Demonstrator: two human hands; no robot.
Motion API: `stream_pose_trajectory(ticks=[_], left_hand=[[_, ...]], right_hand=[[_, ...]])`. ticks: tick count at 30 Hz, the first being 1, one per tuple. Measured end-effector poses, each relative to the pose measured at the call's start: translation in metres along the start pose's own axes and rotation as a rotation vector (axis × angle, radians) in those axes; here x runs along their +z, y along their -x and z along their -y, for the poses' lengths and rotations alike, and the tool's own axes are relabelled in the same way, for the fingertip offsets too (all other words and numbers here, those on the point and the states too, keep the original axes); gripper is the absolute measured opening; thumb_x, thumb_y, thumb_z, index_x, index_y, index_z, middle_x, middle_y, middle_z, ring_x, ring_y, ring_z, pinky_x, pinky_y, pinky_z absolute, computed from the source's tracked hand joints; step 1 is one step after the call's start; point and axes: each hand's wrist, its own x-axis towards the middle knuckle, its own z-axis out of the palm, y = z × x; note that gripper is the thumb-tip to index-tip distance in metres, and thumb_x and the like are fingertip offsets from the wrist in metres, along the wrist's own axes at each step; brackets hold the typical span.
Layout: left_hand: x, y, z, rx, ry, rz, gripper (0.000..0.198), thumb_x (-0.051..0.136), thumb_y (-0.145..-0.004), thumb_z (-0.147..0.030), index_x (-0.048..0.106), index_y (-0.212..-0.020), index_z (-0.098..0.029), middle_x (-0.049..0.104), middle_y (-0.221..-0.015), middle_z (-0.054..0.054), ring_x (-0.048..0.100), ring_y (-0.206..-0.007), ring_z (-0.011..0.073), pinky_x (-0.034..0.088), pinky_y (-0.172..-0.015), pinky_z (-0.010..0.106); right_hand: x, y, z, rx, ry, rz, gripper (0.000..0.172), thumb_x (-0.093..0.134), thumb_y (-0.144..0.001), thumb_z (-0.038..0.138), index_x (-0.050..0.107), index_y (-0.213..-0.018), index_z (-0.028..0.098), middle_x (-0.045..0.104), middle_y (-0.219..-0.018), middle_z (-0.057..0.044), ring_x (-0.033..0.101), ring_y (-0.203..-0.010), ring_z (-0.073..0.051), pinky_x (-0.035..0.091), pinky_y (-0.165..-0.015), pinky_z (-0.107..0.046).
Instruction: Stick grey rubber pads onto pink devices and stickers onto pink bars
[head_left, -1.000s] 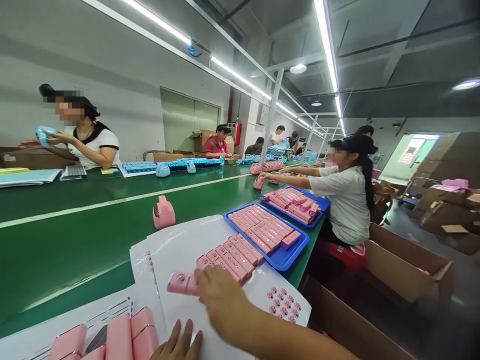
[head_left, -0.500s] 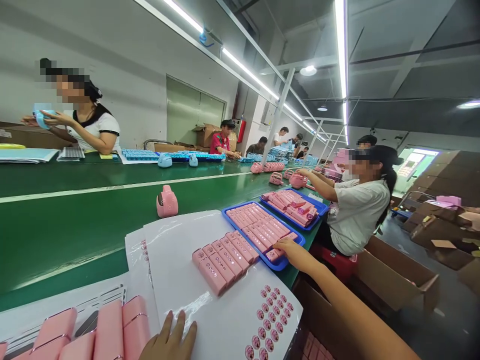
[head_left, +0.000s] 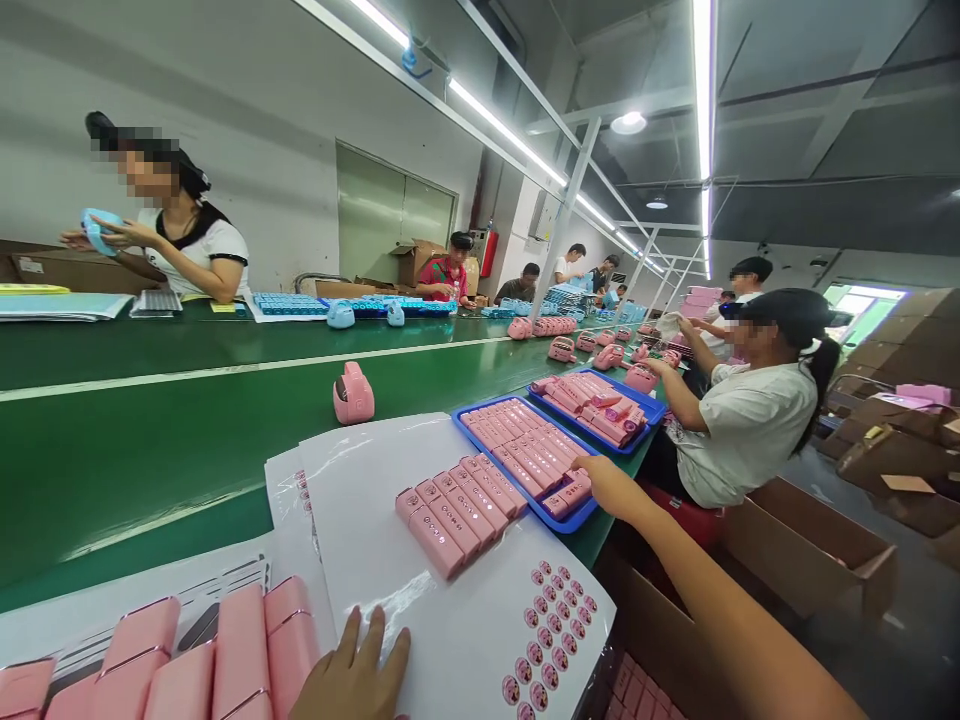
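Observation:
My left hand point(head_left: 356, 665) lies flat with spread fingers on a large white sheet point(head_left: 360, 500), beside a row of pink oblong cases point(head_left: 461, 510) with round emblems and small printed marks. My right hand point(head_left: 611, 485) reaches into the near end of a blue tray point(head_left: 559, 522); its fingers are bent together at a pink oblong case point(head_left: 568, 494) there. The thumb and the exact grip are hidden. More pink cases point(head_left: 525, 440) fill the rest of this tray in rows. Round pink stickers point(head_left: 555, 630) show on the sheet's right part.
Larger pink cases point(head_left: 240, 640) stand at the lower left. A second blue tray point(head_left: 637, 437) holds loose pink cases. A pink rounded device point(head_left: 352, 393) sits on the green table point(head_left: 187, 430). A co-worker point(head_left: 757, 400) sits at the right; cardboard boxes point(head_left: 817, 550) stand on the floor.
My right hand has shifted slightly up and right at the tray's end, and more of the pink case there shows. The view has turned a little; my left hand still rests on the sheet.

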Motion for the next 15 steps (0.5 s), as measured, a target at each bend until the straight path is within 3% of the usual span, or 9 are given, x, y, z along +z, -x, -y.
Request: stream_pose_trajectory(ticks=[3, 8, 11, 15], left_hand=[[0.001, 0.001, -0.001, 0.005, 0.028, -0.017, 0.062, 0.05, -0.075, -0.009, 0.047, -0.136, -0.012, 0.035, -0.144, 0.025, 0.03, -0.133, 0.0447, 0.04, -0.101, 0.055], [0.004, 0.001, 0.001, -0.001, 0.019, -0.025, 0.067, 0.052, -0.073, -0.008, 0.045, -0.139, -0.014, 0.034, -0.146, 0.023, 0.027, -0.135, 0.0433, 0.039, -0.102, 0.055], [0.01, -0.001, 0.002, 0.006, 0.026, -0.051, 0.065, 0.053, -0.075, -0.009, 0.045, -0.139, -0.015, 0.035, -0.147, 0.022, 0.028, -0.135, 0.0427, 0.039, -0.103, 0.055], [0.03, -0.004, 0.002, -0.034, 0.008, -0.25, 0.054, 0.034, -0.086, -0.003, 0.054, -0.133, -0.021, 0.044, -0.142, 0.018, 0.037, -0.133, 0.0382, 0.045, -0.099, 0.052]], right_hand=[[-0.006, -0.001, 0.035, -0.017, -0.024, -0.072, 0.022, 0.057, -0.094, 0.028, 0.06, -0.113, 0.017, 0.061, -0.119, -0.008, 0.06, -0.108, -0.024, 0.049, -0.092, -0.046], [0.003, 0.011, 0.147, -0.194, -0.086, -0.041, 0.023, 0.057, -0.093, 0.028, 0.06, -0.113, 0.017, 0.062, -0.118, -0.006, 0.059, -0.109, -0.023, 0.048, -0.092, -0.044], [0.017, 0.019, 0.206, -0.166, -0.046, -0.026, 0.037, 0.065, -0.086, 0.038, 0.062, -0.109, 0.01, 0.063, -0.113, -0.015, 0.057, -0.108, -0.03, 0.047, -0.089, -0.046], [0.037, 0.019, 0.245, -0.118, -0.006, -0.018, 0.05, 0.068, -0.08, 0.031, 0.058, -0.121, 0.005, 0.061, -0.115, -0.025, 0.055, -0.109, -0.039, 0.043, -0.091, -0.05]])
